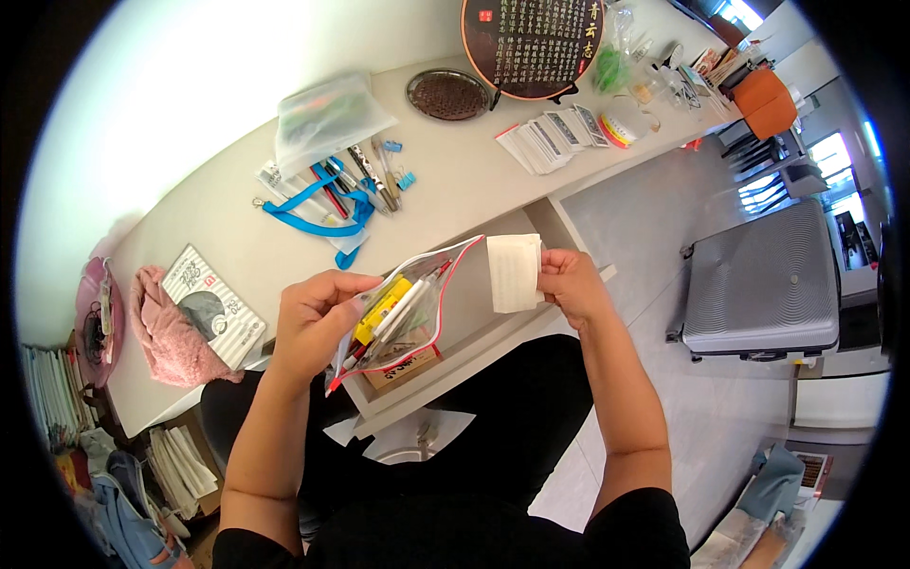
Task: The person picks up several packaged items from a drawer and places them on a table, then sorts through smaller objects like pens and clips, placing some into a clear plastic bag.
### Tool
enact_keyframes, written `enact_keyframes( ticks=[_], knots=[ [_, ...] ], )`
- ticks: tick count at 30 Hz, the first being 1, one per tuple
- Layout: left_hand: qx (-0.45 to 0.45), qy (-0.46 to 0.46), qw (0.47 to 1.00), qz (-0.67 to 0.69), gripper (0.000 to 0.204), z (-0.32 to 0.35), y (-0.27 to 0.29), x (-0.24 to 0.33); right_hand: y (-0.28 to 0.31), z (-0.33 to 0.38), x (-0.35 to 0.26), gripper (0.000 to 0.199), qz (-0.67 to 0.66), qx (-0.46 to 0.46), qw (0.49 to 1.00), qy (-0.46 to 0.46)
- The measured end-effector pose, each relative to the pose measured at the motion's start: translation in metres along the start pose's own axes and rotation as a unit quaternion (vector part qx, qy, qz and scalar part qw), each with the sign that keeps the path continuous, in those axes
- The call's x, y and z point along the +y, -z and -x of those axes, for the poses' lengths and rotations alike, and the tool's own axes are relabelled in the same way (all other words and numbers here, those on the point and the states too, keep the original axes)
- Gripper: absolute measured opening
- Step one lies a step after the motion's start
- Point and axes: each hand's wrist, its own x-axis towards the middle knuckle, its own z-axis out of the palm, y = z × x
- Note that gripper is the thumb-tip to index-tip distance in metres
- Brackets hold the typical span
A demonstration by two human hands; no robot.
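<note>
My left hand (322,318) is closed on the edge of a clear zip pouch (431,327), whose mouth gapes wide along a white and red zip. Inside it lie a yellow item (381,310) and several pens (403,313). My right hand (572,284) pinches a small cream paper pad (514,273) by its right edge, just right of the pouch's mouth and apart from it. Both hands are above a pulled-out desk drawer (561,228), where a brown box (403,370) shows partly beneath the pouch.
On the desk (455,194) lie a blue lanyard (318,223), pens (374,175), a frosted bag (327,114), fanned cards (550,139) and a dark oval tray (447,95). A pink cloth (161,332) and striped pack (213,308) are left. A grey suitcase (763,280) stands right.
</note>
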Motion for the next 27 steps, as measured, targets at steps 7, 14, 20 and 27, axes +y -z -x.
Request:
enact_keyframes(
  ticks=[7,14,20,27],
  knots=[
    [0.073,0.066,0.992,0.073,0.024,-0.013,0.026,-0.001,-0.043,0.032,-0.018,0.013,-0.017,-0.011,0.999,0.036],
    [0.06,0.006,0.994,0.089,0.024,-0.011,0.05,0.002,-0.086,0.009,0.022,0.014,0.536,-0.161,0.795,0.232],
    [0.062,0.017,0.995,0.08,0.024,-0.002,0.041,0.015,-0.16,0.012,0.052,0.014,0.651,-0.203,0.701,0.209],
    [0.039,0.043,0.995,0.083,0.024,0.0,0.033,0.008,-0.148,0.02,0.039,0.03,0.585,-0.056,0.796,0.148]
  ],
)
